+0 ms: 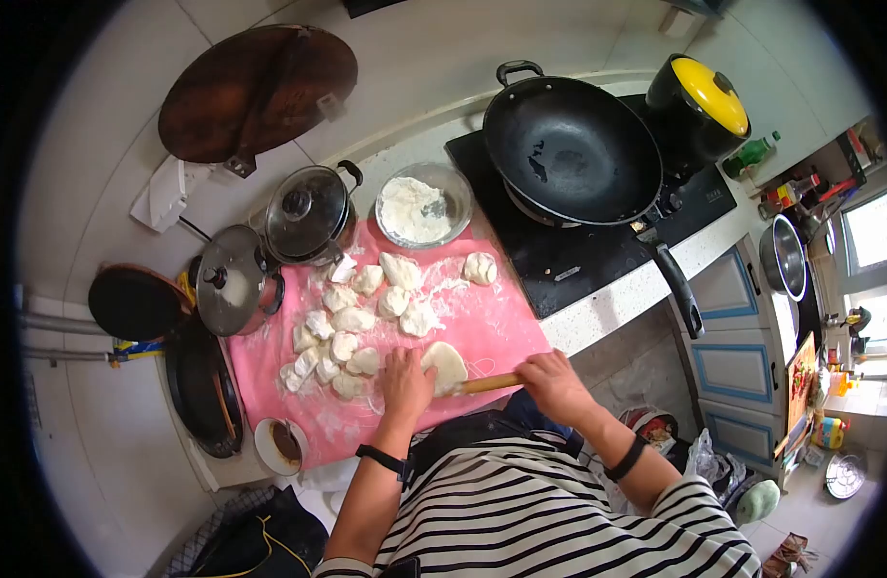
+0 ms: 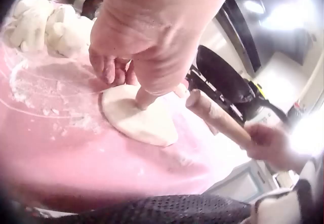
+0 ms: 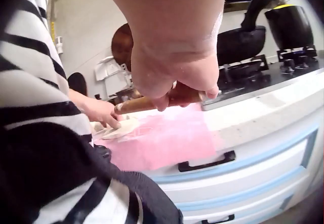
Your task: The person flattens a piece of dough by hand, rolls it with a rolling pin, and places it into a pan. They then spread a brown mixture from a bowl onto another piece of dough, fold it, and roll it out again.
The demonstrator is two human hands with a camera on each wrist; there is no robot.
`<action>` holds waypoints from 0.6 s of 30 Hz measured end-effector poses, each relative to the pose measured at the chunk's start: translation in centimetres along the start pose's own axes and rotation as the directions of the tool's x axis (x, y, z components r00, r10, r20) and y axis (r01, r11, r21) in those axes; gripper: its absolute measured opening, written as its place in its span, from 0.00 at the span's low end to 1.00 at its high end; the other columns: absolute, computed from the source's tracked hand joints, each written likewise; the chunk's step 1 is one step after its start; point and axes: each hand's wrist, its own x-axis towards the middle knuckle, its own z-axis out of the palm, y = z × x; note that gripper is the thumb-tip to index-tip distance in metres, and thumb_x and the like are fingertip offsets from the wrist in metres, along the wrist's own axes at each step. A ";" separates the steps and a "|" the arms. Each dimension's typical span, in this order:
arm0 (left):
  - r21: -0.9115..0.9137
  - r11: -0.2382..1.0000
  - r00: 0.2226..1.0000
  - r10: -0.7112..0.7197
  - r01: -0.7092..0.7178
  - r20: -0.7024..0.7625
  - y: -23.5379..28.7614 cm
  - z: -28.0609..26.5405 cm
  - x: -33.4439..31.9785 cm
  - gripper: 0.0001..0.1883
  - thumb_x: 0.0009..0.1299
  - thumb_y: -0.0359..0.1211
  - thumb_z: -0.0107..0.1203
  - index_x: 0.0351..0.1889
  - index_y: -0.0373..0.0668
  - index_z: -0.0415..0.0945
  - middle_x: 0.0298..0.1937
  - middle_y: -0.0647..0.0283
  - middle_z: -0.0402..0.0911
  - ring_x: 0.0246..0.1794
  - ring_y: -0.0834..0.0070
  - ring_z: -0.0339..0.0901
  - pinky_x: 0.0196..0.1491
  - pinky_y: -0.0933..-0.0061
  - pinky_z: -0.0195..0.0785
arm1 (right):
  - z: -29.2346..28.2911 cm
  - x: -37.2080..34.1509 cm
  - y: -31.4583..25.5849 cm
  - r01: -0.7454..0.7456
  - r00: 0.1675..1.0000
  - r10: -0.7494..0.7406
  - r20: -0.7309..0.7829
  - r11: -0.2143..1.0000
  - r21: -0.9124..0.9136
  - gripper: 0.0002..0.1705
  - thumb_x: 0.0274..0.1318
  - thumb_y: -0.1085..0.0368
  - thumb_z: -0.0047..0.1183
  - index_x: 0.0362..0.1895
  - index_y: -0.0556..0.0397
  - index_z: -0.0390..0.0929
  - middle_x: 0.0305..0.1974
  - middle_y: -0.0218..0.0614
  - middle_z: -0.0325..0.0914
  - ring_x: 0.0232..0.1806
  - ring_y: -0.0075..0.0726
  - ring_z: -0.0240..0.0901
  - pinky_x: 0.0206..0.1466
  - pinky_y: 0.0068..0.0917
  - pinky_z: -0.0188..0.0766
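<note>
A flat dough disc (image 1: 445,366) (image 2: 139,118) lies near the front edge of the pink mat (image 1: 482,332). At its left side is my left hand (image 1: 406,387) (image 2: 147,42), holding it with the thumb on top; some fingertips are hidden. My right hand (image 1: 556,387) (image 3: 174,72) grips one end of a wooden rolling pin (image 1: 490,383) (image 3: 144,104), fingers curled round it. The pin's other end is beside the disc, close to my left hand. Several floured dough pieces (image 1: 353,320) are grouped left of and beyond the disc.
A glass bowl of flour (image 1: 415,223) and a lidded pot (image 1: 307,214) stand behind the mat. To the right, a large black wok (image 1: 571,149) sits on the cooktop, its handle reaching past the counter edge. A small bowl (image 1: 281,446) is at the mat's front left.
</note>
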 end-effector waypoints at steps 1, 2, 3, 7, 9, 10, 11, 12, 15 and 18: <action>-0.001 1.000 1.000 -0.006 0.006 -0.005 0.0 0.4 0.1 0.18 0.61 0.37 0.66 0.45 0.40 0.76 0.50 0.54 0.76 0.54 0.55 0.73 0.53 0.51 0.67 | -0.7 -1.2 0.4 -0.047 0.998 0.048 -0.038 0.999 0.016 0.17 0.53 0.70 0.58 0.50 0.50 0.76 0.47 0.40 0.74 0.54 0.49 0.71 0.65 0.49 0.61; -0.077 0.996 0.999 -0.036 0.038 0.032 -0.3 0.6 0.3 0.18 0.61 0.36 0.66 0.45 0.40 0.75 0.47 0.55 0.78 0.52 0.55 0.75 0.52 0.53 0.68 | -1.4 -2.3 0.8 -0.095 0.992 0.097 -0.077 0.995 0.034 0.17 0.54 0.70 0.57 0.50 0.51 0.76 0.47 0.41 0.74 0.53 0.50 0.71 0.63 0.47 0.62; -0.152 0.986 0.996 -0.062 0.073 0.071 -0.5 0.5 0.6 0.17 0.61 0.35 0.66 0.44 0.40 0.75 0.45 0.55 0.79 0.49 0.55 0.76 0.50 0.54 0.69 | -1.8 -3.3 1.0 -0.142 0.982 0.148 -0.115 0.988 0.053 0.17 0.54 0.70 0.57 0.50 0.52 0.77 0.47 0.42 0.75 0.53 0.51 0.71 0.61 0.46 0.63; -0.349 0.916 0.973 -0.141 0.198 0.183 -0.2 0.0 0.8 0.16 0.60 0.32 0.66 0.42 0.38 0.74 0.36 0.57 0.82 0.39 0.56 0.81 0.44 0.57 0.73 | -2.2 -5.6 1.5 -0.294 0.922 0.339 -0.188 0.928 0.229 0.17 0.54 0.72 0.58 0.50 0.54 0.76 0.45 0.44 0.75 0.50 0.52 0.71 0.57 0.43 0.67; -0.493 0.851 0.973 -0.080 0.180 0.218 -0.6 -0.9 0.8 0.14 0.62 0.31 0.65 0.42 0.38 0.74 0.35 0.57 0.83 0.36 0.56 0.81 0.43 0.58 0.73 | -1.9 -6.2 1.8 -0.362 0.881 0.431 -0.194 0.879 0.311 0.18 0.53 0.73 0.58 0.50 0.54 0.76 0.44 0.44 0.75 0.49 0.53 0.71 0.55 0.42 0.68; -0.561 0.809 0.971 -0.048 0.174 0.233 0.1 -2.0 0.8 0.14 0.62 0.31 0.65 0.42 0.37 0.74 0.34 0.57 0.83 0.35 0.55 0.81 0.42 0.58 0.74 | -2.0 -6.2 1.8 -0.365 0.876 0.437 -0.202 0.876 0.316 0.18 0.54 0.73 0.58 0.50 0.55 0.76 0.44 0.44 0.75 0.49 0.53 0.72 0.55 0.42 0.68; -0.526 0.837 0.970 -0.024 0.151 0.241 0.7 -3.2 0.5 0.13 0.62 0.30 0.64 0.42 0.38 0.75 0.35 0.57 0.82 0.36 0.56 0.81 0.43 0.58 0.73 | -2.1 -6.1 1.7 -0.368 0.872 0.443 -0.206 0.873 0.320 0.18 0.54 0.73 0.58 0.50 0.55 0.76 0.44 0.44 0.75 0.49 0.53 0.72 0.55 0.42 0.69; -0.490 0.862 0.968 -0.003 0.130 0.251 2.7 -6.2 -0.1 0.12 0.62 0.28 0.63 0.41 0.38 0.76 0.36 0.58 0.82 0.37 0.57 0.80 0.44 0.58 0.73 | -2.3 -6.1 1.7 -0.371 0.870 0.448 -0.208 0.870 0.324 0.17 0.54 0.73 0.58 0.50 0.55 0.76 0.44 0.44 0.75 0.48 0.53 0.72 0.54 0.42 0.69; -0.231 0.926 0.949 0.314 -0.300 0.025 2.5 -7.7 -1.4 0.09 0.60 0.24 0.60 0.38 0.39 0.77 0.39 0.58 0.80 0.42 0.59 0.79 0.47 0.60 0.71 | -2.3 -5.7 1.6 -0.381 0.863 0.467 -0.192 0.852 0.360 0.17 0.55 0.73 0.57 0.50 0.55 0.76 0.45 0.45 0.75 0.48 0.53 0.72 0.54 0.42 0.69; -0.020 0.866 0.865 0.499 -0.500 -0.057 -1.4 -6.1 -3.8 0.08 0.58 0.22 0.57 0.36 0.40 0.78 0.41 0.58 0.78 0.48 0.58 0.76 0.50 0.59 0.68 | -2.1 -5.2 1.6 -0.363 0.872 0.446 -0.200 0.865 0.347 0.16 0.55 0.72 0.57 0.49 0.56 0.76 0.45 0.45 0.75 0.48 0.53 0.73 0.53 0.42 0.70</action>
